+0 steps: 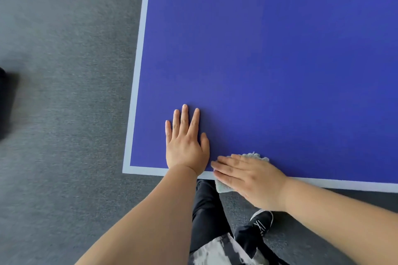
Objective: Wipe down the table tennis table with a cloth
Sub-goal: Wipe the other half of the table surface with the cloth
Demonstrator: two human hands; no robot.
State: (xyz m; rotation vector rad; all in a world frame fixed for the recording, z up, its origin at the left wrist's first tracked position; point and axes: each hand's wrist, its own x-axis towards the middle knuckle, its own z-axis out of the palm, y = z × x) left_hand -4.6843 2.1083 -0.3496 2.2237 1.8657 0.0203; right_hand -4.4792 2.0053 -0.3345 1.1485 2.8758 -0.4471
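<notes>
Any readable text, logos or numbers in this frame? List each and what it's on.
Nothing can be read.
Table: plain blue top with white edge lines, no lettering or brand in view.
Cloth: no tag or print visible.
Shoe: white marks on its side, possibly a logo, too blurred to read.

Grey carpet [64, 114] fills the view from 7 o'clock right up to 11, a short, speckled pile, and there's another strip of it down at 5 o'clock. At 9 o'clock, hard against the edge, sits a dark blurred shape [6, 101], too smeared to identify. Soft, even light lies across the floor.
</notes>
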